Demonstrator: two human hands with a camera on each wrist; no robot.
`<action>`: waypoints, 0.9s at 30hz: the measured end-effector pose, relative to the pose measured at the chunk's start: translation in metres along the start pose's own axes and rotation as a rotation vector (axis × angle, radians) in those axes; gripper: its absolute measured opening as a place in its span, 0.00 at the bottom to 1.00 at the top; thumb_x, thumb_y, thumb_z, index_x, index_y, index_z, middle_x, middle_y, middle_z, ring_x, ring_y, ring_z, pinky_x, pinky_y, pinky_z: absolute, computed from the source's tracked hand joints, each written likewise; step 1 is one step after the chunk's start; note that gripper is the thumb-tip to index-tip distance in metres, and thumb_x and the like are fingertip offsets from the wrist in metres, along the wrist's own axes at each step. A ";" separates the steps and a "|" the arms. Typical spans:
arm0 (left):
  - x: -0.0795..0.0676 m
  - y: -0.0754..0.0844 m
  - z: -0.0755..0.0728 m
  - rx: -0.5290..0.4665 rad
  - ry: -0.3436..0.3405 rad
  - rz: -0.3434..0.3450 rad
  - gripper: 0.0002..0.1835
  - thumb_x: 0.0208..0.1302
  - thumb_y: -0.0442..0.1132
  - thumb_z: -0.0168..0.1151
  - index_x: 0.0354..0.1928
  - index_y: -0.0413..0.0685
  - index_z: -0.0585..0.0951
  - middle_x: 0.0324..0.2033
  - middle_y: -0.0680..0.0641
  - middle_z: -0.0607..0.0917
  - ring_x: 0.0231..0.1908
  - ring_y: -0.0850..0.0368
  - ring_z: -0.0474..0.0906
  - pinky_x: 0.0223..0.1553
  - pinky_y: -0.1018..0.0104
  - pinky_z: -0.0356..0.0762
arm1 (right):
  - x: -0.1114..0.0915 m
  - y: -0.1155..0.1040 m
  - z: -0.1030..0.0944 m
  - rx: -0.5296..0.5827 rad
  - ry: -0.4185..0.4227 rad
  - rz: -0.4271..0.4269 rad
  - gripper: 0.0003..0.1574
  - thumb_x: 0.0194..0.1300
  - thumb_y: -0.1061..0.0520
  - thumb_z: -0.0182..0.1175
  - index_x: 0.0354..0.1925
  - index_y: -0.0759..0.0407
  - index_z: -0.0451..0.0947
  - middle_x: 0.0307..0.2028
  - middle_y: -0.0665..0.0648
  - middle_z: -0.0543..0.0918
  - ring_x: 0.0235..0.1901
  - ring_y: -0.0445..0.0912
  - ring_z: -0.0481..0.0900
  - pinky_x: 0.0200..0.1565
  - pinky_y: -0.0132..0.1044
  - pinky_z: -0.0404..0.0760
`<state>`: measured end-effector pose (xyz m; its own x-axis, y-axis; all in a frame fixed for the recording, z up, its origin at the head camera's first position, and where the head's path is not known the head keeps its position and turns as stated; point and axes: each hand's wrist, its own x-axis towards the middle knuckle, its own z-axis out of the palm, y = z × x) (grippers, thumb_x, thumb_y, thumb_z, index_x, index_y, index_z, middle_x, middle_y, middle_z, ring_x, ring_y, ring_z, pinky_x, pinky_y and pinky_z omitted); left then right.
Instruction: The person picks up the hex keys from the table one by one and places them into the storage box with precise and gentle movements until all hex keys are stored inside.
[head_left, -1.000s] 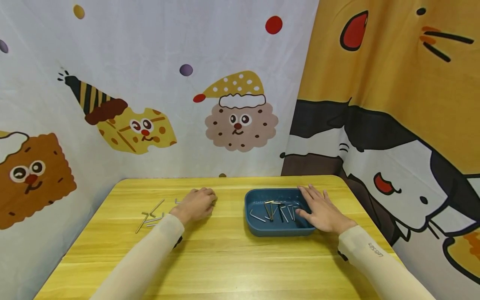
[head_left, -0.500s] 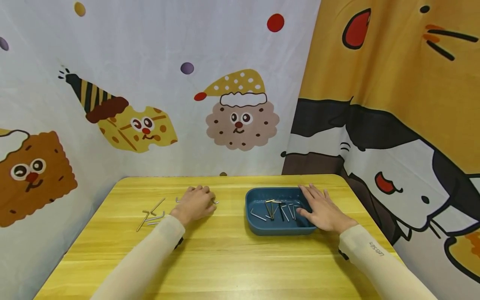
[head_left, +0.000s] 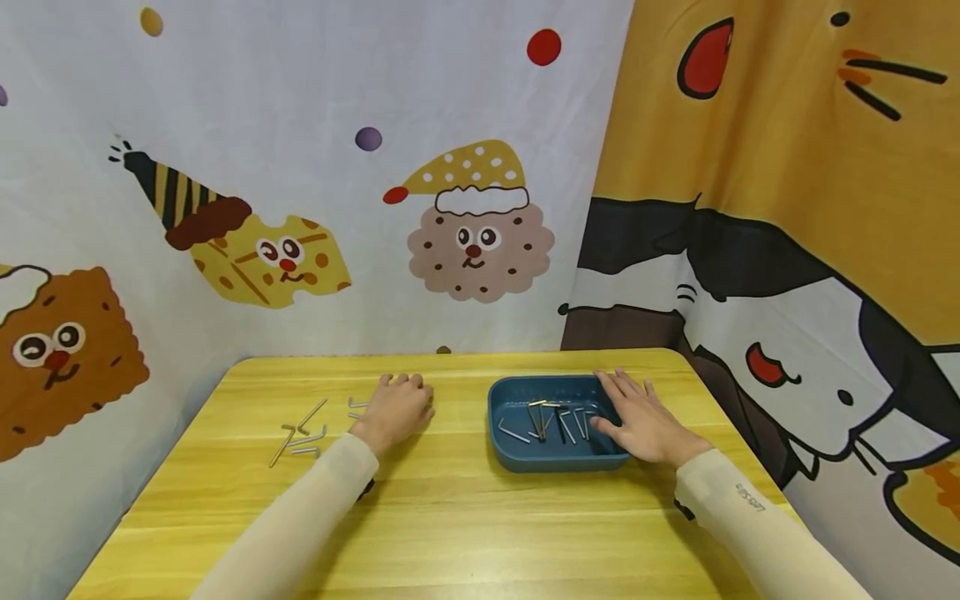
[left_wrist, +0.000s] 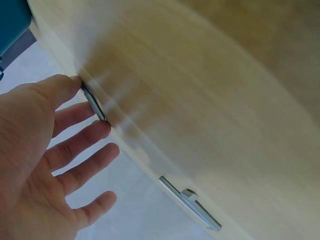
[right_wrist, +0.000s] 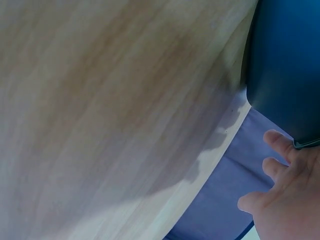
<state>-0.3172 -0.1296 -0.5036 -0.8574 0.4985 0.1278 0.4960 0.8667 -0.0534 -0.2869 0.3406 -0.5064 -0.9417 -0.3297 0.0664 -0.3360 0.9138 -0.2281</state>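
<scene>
My left hand [head_left: 396,410] is low over the table, left of the blue tray. In the left wrist view its thumb and fingers pinch a silver hex key [left_wrist: 94,102] close to the tabletop; in the head view the hand hides this key. Another hex key [left_wrist: 190,201] lies near the little finger. My right hand [head_left: 651,423] rests on the right rim of the blue tray [head_left: 558,463], fingers stretched out and thumb reaching over the inside. Several silver, brass-coloured and black hex keys [head_left: 567,427] lie in the tray.
Several loose hex keys [head_left: 306,442] lie on the wooden table [head_left: 480,533] left of my left hand, some crossing. Two short silver ones are partly hidden by that hand. A cartoon-printed curtain [head_left: 300,100] hangs right behind the table's far edge.
My left hand has shifted slightly, and the key end that stuck out at its right is now hidden. More of the keys on its left shows. The right hand stays on the tray.
</scene>
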 end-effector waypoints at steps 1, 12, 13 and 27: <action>0.000 0.000 0.000 -0.001 -0.001 0.000 0.14 0.85 0.49 0.72 0.59 0.49 0.92 0.58 0.41 0.92 0.60 0.37 0.90 0.76 0.25 0.80 | 0.000 0.000 0.000 0.000 0.002 -0.001 0.58 0.88 0.32 0.61 0.95 0.59 0.53 0.92 0.74 0.60 0.93 0.75 0.52 0.86 0.87 0.47; -0.001 -0.003 0.003 0.006 0.001 0.017 0.13 0.86 0.49 0.72 0.59 0.50 0.93 0.58 0.42 0.92 0.61 0.39 0.89 0.78 0.27 0.79 | -0.001 -0.001 0.000 0.003 0.000 0.008 0.58 0.88 0.31 0.60 0.96 0.58 0.52 0.92 0.73 0.59 0.93 0.74 0.52 0.87 0.87 0.46; -0.001 -0.003 0.003 0.010 0.002 0.022 0.13 0.86 0.49 0.72 0.59 0.50 0.93 0.57 0.43 0.92 0.61 0.40 0.89 0.79 0.27 0.79 | -0.001 -0.001 0.000 0.004 0.000 0.008 0.58 0.88 0.32 0.60 0.96 0.58 0.52 0.92 0.73 0.59 0.93 0.74 0.52 0.87 0.87 0.46; 0.000 -0.002 0.005 0.063 0.089 0.078 0.14 0.86 0.52 0.72 0.59 0.53 0.91 0.60 0.43 0.91 0.67 0.39 0.87 0.83 0.26 0.73 | -0.001 -0.001 0.000 0.011 -0.002 0.009 0.57 0.88 0.32 0.60 0.96 0.58 0.52 0.92 0.73 0.60 0.93 0.74 0.53 0.87 0.87 0.46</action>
<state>-0.3191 -0.1308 -0.5079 -0.7997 0.5629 0.2086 0.5483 0.8264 -0.1283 -0.2860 0.3400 -0.5062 -0.9446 -0.3224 0.0620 -0.3276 0.9140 -0.2392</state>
